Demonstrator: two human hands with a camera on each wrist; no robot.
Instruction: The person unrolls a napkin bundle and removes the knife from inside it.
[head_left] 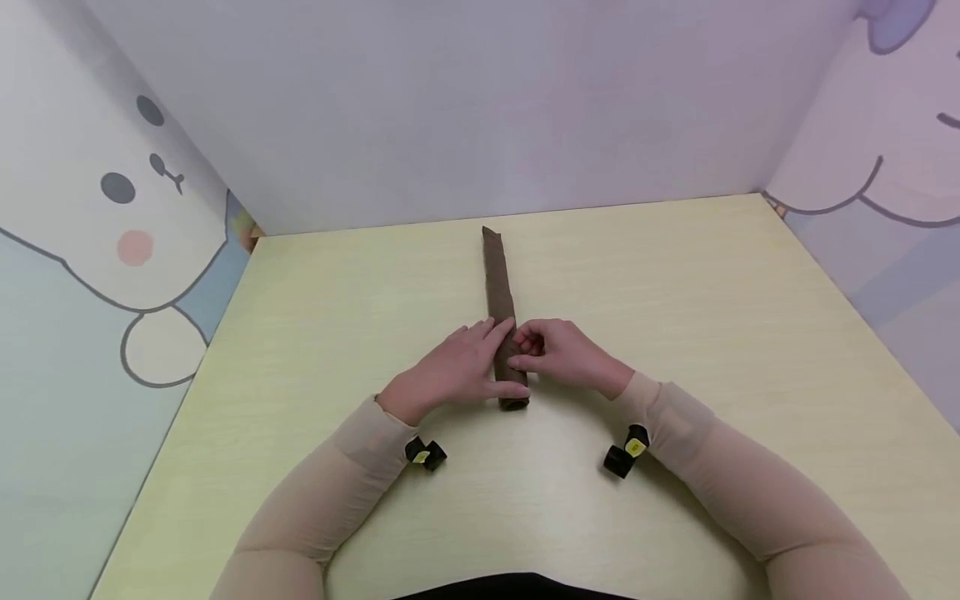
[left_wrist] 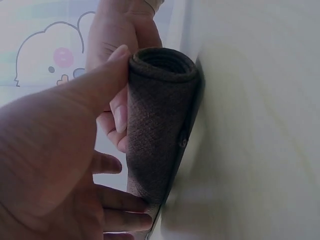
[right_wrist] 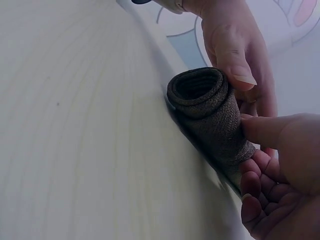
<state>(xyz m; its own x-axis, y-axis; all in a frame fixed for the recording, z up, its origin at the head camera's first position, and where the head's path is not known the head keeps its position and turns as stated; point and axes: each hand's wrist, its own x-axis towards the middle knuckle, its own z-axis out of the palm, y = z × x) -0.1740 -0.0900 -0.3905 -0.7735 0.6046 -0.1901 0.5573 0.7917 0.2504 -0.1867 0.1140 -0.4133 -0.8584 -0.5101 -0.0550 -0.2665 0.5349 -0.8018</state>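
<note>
A dark brown woven cloth [head_left: 497,275], rolled into a long tube, lies on the table pointing away from me. Its near end shows coiled layers round a hollow middle in both wrist views. My left hand [head_left: 468,362] rests across the near half of the roll [left_wrist: 160,115] from the left, fingers extended along it and thumb at the near rim. From the right, my right hand [head_left: 566,354] pinches the roll's side between thumb and curled fingers, just behind the near end. In the right wrist view its thumb [right_wrist: 270,131] presses against the cloth [right_wrist: 220,127].
The pale wooden table [head_left: 360,292] meets a plain wall [head_left: 465,108] at the back. Side panels with cartoon animals [head_left: 165,250] stand left and right. Small black devices [head_left: 426,454] hang at both wrists, low over the table.
</note>
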